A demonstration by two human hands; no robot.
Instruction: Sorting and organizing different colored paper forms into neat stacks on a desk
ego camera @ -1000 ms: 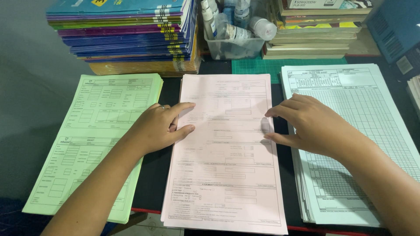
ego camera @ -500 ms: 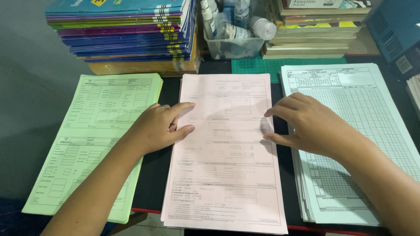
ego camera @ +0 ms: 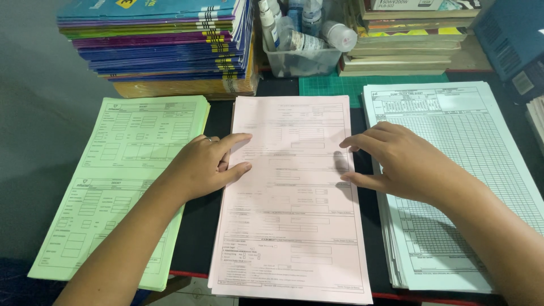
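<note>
A stack of pink printed forms (ego camera: 292,226) lies in the middle of the dark table. My left hand (ego camera: 207,164) rests on the stack's left edge, fingertips spread on the top sheet, a ring on one finger. My right hand (ego camera: 402,161) touches the stack's right edge with fingers and thumb apart, its palm over a stack of white gridded sheets (ego camera: 470,170). A stack of green forms (ego camera: 122,170) lies to the left, under my left forearm. Neither hand grips a sheet.
A tall pile of coloured booklets (ego camera: 164,45) stands at the back left. Behind the pink stack sits a clear tub of bottles (ego camera: 300,39), a green cutting mat (ego camera: 340,85) and stacked books (ego camera: 408,45). A blue box (ego camera: 510,34) is at the far right.
My right hand's fingertips have edged slightly left onto the pink stack's edge. My left hand has not moved.
</note>
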